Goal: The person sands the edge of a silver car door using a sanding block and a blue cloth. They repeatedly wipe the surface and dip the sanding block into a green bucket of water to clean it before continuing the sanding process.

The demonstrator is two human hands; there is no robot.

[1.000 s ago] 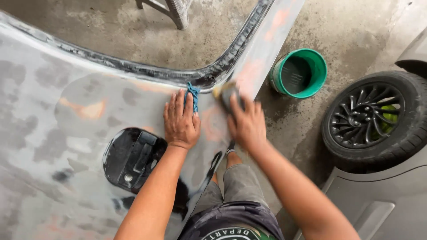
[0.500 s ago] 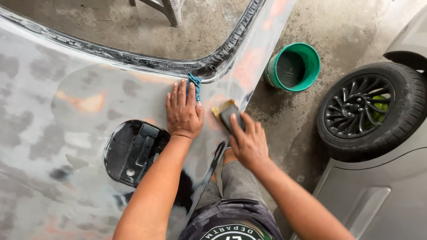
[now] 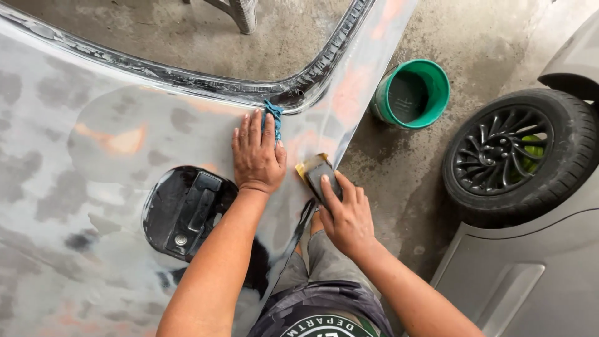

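A sanded grey car door panel (image 3: 81, 187) with orange and dark patches lies in front of me. My left hand (image 3: 257, 153) presses flat on it, with a blue rag (image 3: 273, 118) pinned under the fingers near the window frame edge. My right hand (image 3: 346, 215) grips a dark sanding block with a yellow backing (image 3: 315, 171), pressed on the panel near its right edge. The black door handle recess (image 3: 187, 209) sits left of my left forearm.
A green bucket (image 3: 430, 81) stands on the concrete floor to the right of the panel. A car's black wheel (image 3: 508, 156) and grey body (image 3: 536, 274) are at the far right. A stool leg (image 3: 240, 12) shows at the top.
My right hand has drawn the sanding block down along the panel's edge toward me. My left hand and the rag have stayed in place.
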